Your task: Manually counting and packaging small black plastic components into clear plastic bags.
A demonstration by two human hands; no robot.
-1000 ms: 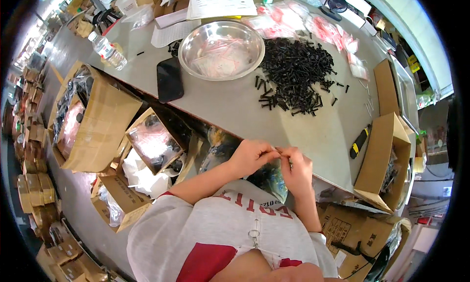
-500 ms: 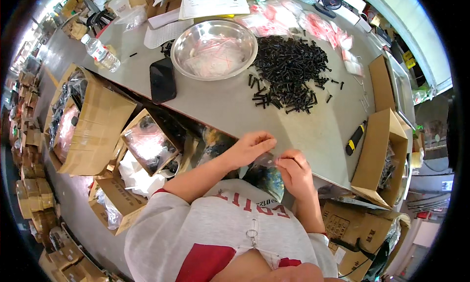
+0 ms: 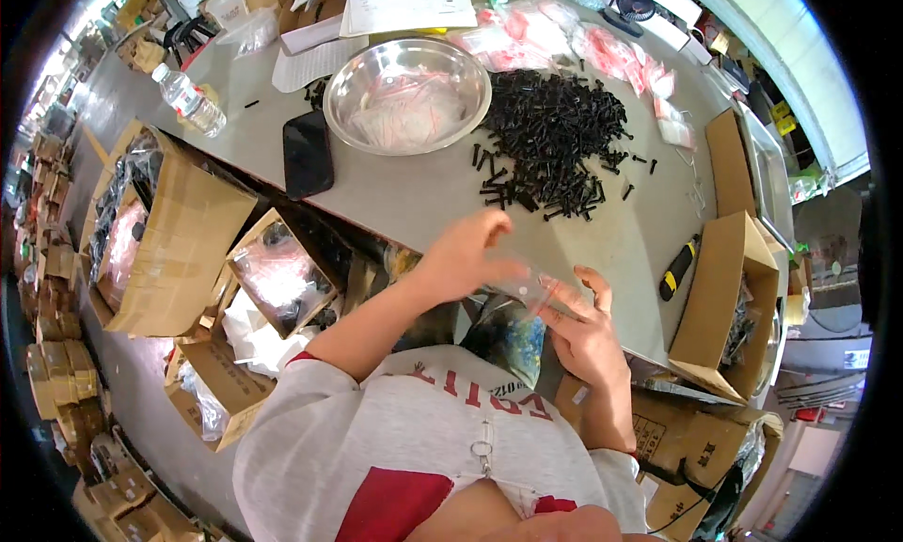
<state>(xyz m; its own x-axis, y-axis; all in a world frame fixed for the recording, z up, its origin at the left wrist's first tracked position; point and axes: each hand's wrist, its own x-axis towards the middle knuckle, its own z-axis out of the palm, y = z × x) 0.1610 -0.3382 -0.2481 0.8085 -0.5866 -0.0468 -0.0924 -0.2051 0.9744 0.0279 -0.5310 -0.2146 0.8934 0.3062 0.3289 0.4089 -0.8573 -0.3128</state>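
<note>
Hands have drifted apart since half a second ago: the left hand [image 3: 467, 257] has lifted and now hovers above the counter [image 3: 395, 189] edge, while the right hand [image 3: 585, 328] sits lower, near the chest. Between them stretches a small clear plastic bag [image 3: 529, 288], pinched by the left fingertips at one end and gripped by the right thumb and fingers at the other; earlier both hands were bunched close over it. The bag is so transparent and blurred that its contents cannot be made out. Further up the counter, the pile of black screws [image 3: 555, 138] lies just beside the steel bowl [image 3: 406, 95], which holds a heap of clear little bags with reddish edging. A black phone [image 3: 308, 153] lies left of the bowl, a water bottle [image 3: 189, 100] beyond it. At the right, an open cardboard box [image 3: 729, 307] holds dark parts, only partly visible over its wall, and a yellow-and-black utility knife [image 3: 678, 267] lies just beside it. Left of the person, open cartons [image 3: 169, 232] hold bagged dark items, glare hiding their detail.
</note>
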